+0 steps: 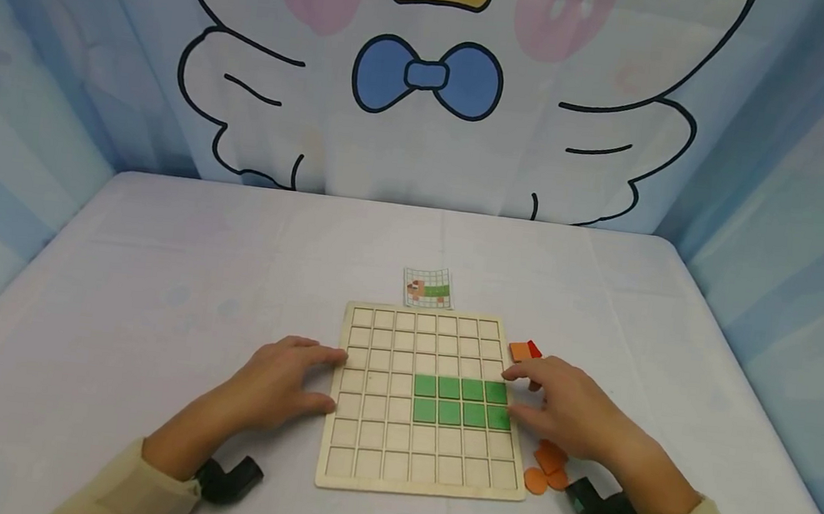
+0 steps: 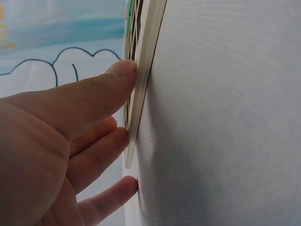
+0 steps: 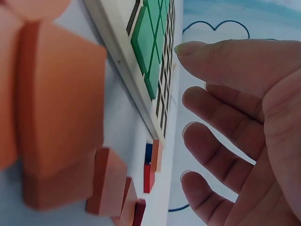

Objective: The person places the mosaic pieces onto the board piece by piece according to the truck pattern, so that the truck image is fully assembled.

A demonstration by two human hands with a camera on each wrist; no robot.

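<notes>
- There it lies, flat on the white tabletop (image 1: 150,305) in front of you: the square, pale wooden grid board (image 1: 401,385), set between your two hands.
- Your left hand (image 1: 281,381) has thumb and fingers spread apart along its left edge, thumb tip up against the rim, nothing gripped.
- Over on the other side, your right hand (image 1: 570,403) is wide and loosely curved at the right edge, holding nothing; whether its thumb actually touches wood, you cannot tell from here.
- Handling: the board looks light, stiff and thin, likely to slide on the cloth if nudged. Take it by the opposite side rims, and keep it level, since its pieces appear to sit loose.
- Now the cells: eight flat green square tiles (image 1: 449,388) fill a block of two rows by four columns, running to the right side. They look hard, light and smooth; pinch one by its edges.
- Outside the board, just beyond its upper right, sit a flat orange square tile (image 1: 519,352) and a small red piece (image 1: 534,349).
- Below your right hand, a cluster of orange pieces (image 1: 552,456), with a round orange disc (image 1: 535,481) beside the rim.
- Behind the far rim lies a small printed grid card (image 1: 427,289), thin and probably easily bent.
</notes>
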